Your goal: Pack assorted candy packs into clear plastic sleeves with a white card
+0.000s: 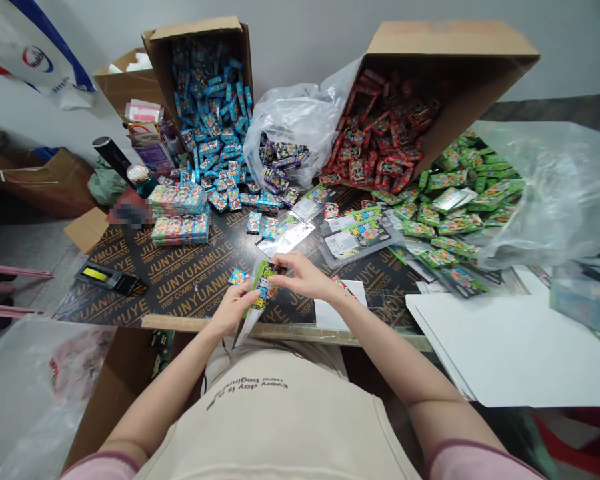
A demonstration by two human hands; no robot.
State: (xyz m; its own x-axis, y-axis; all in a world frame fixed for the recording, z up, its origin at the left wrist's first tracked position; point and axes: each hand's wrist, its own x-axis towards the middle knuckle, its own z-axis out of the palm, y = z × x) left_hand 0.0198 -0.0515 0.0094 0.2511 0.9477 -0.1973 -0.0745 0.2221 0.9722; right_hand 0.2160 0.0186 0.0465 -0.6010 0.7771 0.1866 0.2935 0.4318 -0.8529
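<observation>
A flat printed pouch (264, 285), green and black with clear plastic parts, is held tilted at the table's front edge. My left hand (231, 308) grips its left side, thumb on the printed front. The fingers of my right hand (300, 277) are closed at its upper right edge; whether anything small is between them is hidden. Just beyond my left hand lies a small blue packet (239, 275). More printed pouches (357, 237) lie stacked to the far right of my hands. Two blue packets (261, 225) rest on the dark tabletop (180, 267) ahead.
Open cartons spill blue packets (220, 133) and red packets (380, 143). Between them, purple packets (283, 160) sit in a clear bag. Green packets (455, 200) are heaped at right, above white sheets (510, 347). Wrapped packet stacks (180, 227) and a black tape dispenser (107, 277) are at left.
</observation>
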